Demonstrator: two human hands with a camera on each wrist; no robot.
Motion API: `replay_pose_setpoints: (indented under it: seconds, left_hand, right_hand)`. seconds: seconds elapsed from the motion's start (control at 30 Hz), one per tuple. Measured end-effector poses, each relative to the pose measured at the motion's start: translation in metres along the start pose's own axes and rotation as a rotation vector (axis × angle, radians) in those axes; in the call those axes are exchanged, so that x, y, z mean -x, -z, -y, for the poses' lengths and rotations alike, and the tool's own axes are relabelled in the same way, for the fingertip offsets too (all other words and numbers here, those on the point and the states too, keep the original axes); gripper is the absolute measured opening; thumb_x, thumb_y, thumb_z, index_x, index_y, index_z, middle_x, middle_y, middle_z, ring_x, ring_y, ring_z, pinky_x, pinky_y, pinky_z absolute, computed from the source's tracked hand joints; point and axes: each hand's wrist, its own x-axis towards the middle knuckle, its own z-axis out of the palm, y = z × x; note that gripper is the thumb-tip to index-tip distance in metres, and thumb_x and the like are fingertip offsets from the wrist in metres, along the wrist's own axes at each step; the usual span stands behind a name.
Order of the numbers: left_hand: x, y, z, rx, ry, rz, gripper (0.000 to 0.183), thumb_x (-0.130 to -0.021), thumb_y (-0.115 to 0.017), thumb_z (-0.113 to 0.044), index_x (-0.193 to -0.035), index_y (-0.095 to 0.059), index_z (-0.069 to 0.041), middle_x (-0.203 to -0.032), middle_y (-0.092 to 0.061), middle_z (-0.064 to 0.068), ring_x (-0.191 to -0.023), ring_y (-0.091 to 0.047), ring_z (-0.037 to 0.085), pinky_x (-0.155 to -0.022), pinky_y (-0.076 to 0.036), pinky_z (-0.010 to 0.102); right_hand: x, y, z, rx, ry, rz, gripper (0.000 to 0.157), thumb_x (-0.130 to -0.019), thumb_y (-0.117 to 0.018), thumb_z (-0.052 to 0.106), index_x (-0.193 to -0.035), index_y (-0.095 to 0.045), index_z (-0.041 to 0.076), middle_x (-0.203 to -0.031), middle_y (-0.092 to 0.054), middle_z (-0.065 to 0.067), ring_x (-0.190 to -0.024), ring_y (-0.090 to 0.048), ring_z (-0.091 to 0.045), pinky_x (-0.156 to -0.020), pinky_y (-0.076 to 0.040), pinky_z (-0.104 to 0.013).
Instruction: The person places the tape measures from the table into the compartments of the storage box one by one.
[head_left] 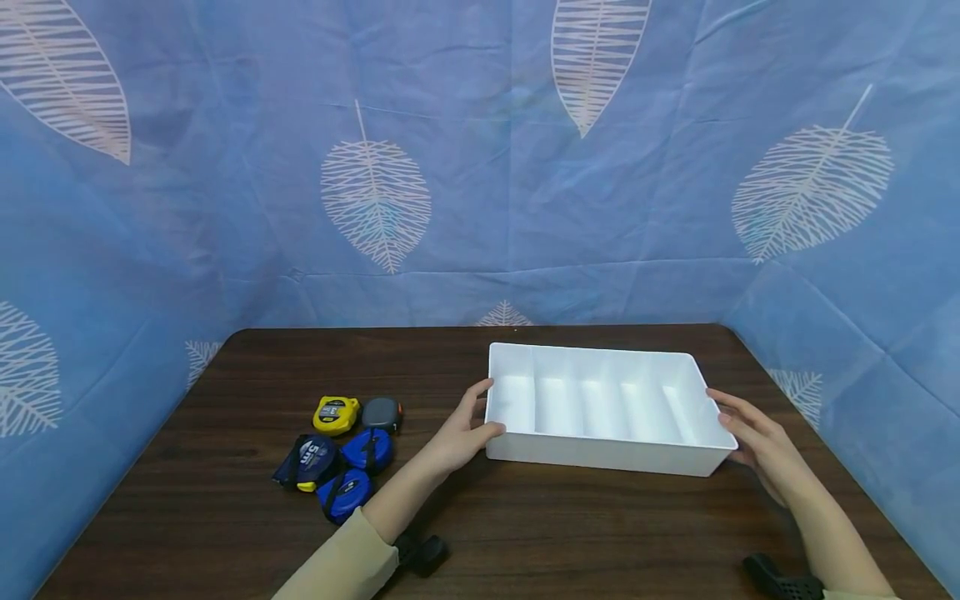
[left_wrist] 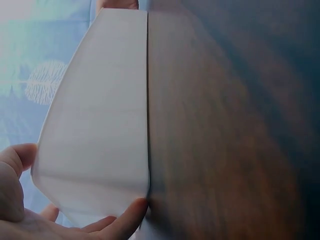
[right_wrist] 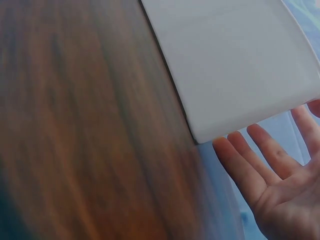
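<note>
A white divided tray stands upright on the dark wooden table, its several compartments holding nothing. My left hand grips the tray's left end, thumb at the near rim corner and fingers against the end wall. In the left wrist view, one fingertip meets the tray's lower edge. On the opposite end, my right hand touches the tray with its thumb at the rim. Its other fingers are nearly straight and spread, their tips right at the lower part of the end wall.
Left of the tray lie a yellow tape measure, a grey one, a navy one and two blue ones, close together. Blue leaf-patterned cloth surrounds the table's back and sides.
</note>
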Motion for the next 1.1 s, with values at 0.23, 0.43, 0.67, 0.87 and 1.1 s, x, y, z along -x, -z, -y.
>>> replay_pose_setpoints:
  seconds: [0.23, 0.43, 0.67, 0.87, 1.1]
  left_hand:
    - [0.013, 0.004, -0.002, 0.001, 0.011, -0.026, 0.073, -0.092, -0.062, -0.016, -0.151, -0.02, -0.013, -0.143, -0.031, 0.026, -0.118, -0.047, 0.04, -0.088, -0.047, 0.05]
    - [0.022, 0.009, -0.003, -0.007, 0.03, -0.038, 0.073, -0.091, -0.064, -0.018, -0.15, -0.02, -0.013, -0.143, -0.03, 0.027, -0.116, -0.049, 0.04, -0.088, -0.047, 0.051]
    - [0.029, 0.015, -0.006, 0.027, 0.053, -0.022, 0.074, -0.091, -0.064, -0.017, -0.15, -0.019, -0.014, -0.144, -0.028, 0.027, -0.118, -0.048, 0.041, -0.087, -0.048, 0.051]
    - [0.034, 0.019, -0.007, 0.029, 0.064, -0.024, 0.077, -0.091, -0.065, -0.02, -0.151, -0.017, -0.015, -0.145, -0.027, 0.027, -0.117, -0.048, 0.041, -0.085, -0.048, 0.053]
    - [0.039, 0.025, -0.003, 0.028, 0.088, -0.034, 0.08, -0.09, -0.066, -0.02, -0.151, -0.016, -0.016, -0.146, -0.025, 0.027, -0.12, -0.046, 0.043, -0.085, -0.048, 0.052]
  right_hand:
    - [-0.001, -0.006, 0.001, -0.022, 0.044, 0.025, 0.048, -0.104, -0.042, 0.023, -0.15, -0.033, 0.015, -0.121, -0.042, 0.017, -0.099, -0.055, 0.004, -0.073, -0.052, -0.027]
    - [-0.003, -0.011, 0.004, -0.013, 0.053, 0.041, 0.048, -0.103, -0.044, 0.024, -0.149, -0.034, 0.013, -0.121, -0.044, 0.016, -0.098, -0.056, 0.001, -0.073, -0.052, -0.029]
    - [-0.003, -0.017, 0.008, -0.015, 0.055, 0.05, 0.049, -0.103, -0.045, 0.025, -0.148, -0.035, 0.012, -0.122, -0.045, 0.012, -0.099, -0.055, 0.0, -0.074, -0.051, -0.03]
    - [-0.004, -0.021, 0.011, 0.005, 0.033, 0.048, 0.05, -0.102, -0.045, 0.029, -0.148, -0.035, 0.011, -0.13, -0.043, -0.004, -0.098, -0.056, 0.0, -0.075, -0.051, -0.031]
    - [-0.006, -0.027, 0.014, -0.019, 0.039, 0.069, 0.049, -0.102, -0.046, 0.027, -0.147, -0.036, 0.009, -0.128, -0.045, -0.003, -0.098, -0.057, -0.002, -0.076, -0.052, -0.032]
